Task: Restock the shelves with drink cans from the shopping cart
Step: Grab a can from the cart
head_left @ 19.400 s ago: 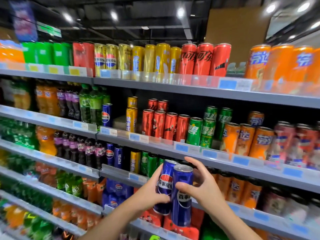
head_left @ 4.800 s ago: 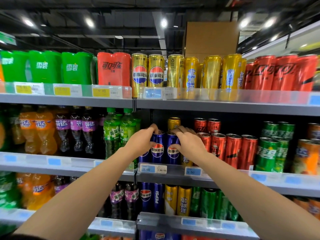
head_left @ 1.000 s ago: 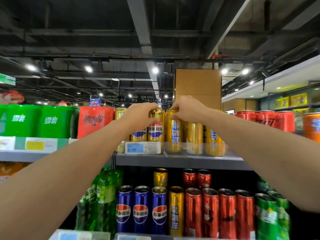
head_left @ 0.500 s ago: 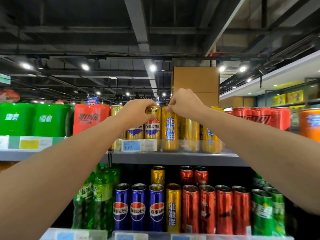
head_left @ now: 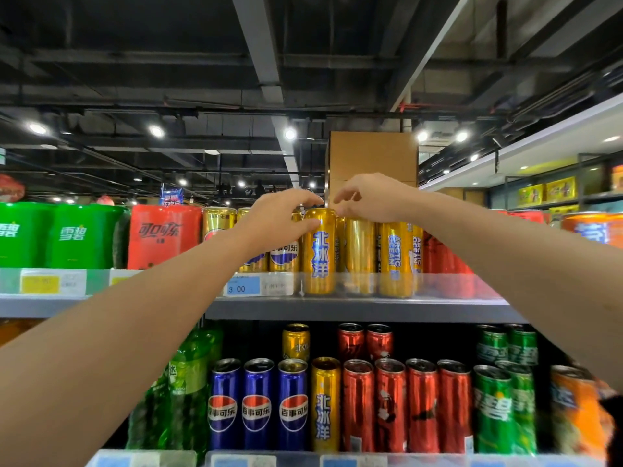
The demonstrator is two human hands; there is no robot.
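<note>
On the far left of the top shelf (head_left: 337, 308) stand green packs (head_left: 60, 234) and, next to them, a red pack (head_left: 161, 235), with yellow price tags (head_left: 40, 284) below. Right of the red pack begin the gold cans with a round red-and-blue logo (head_left: 285, 256); the left forearm crosses in front of several of them.

The left hand (head_left: 279, 220) is raised to the top of this row. Its fingers are loosely curled and slightly spread, the thumb tip resting against the upper left side of the gold can with blue characters (head_left: 319, 251), the index finger arched over that can's rim. It does not wrap around the can; the contact is light, at the tips only.

This gold can stands upright at the front edge of the top shelf, just right of a blue price tag (head_left: 243, 287) reading 3.00, and touching the neighbouring gold cans on both sides.

The right hand (head_left: 367, 200) hovers over the same can's right rim and the next plain-looking gold can (head_left: 359, 254). Its fingers are parted and bent downward, the fingertips near the can tops; whether they touch cannot be told. It holds nothing.

Further right stand gold Arctic Ocean cans (head_left: 394, 257), then red cans (head_left: 448, 261) half hidden by the right forearm, and an orange can (head_left: 586, 230) at the edge.

On the shelf below, left to right: green bottles (head_left: 188, 382), three blue cans (head_left: 258, 406), a gold can, red cans, green cans (head_left: 499, 409). No shopping cart is in view.
</note>
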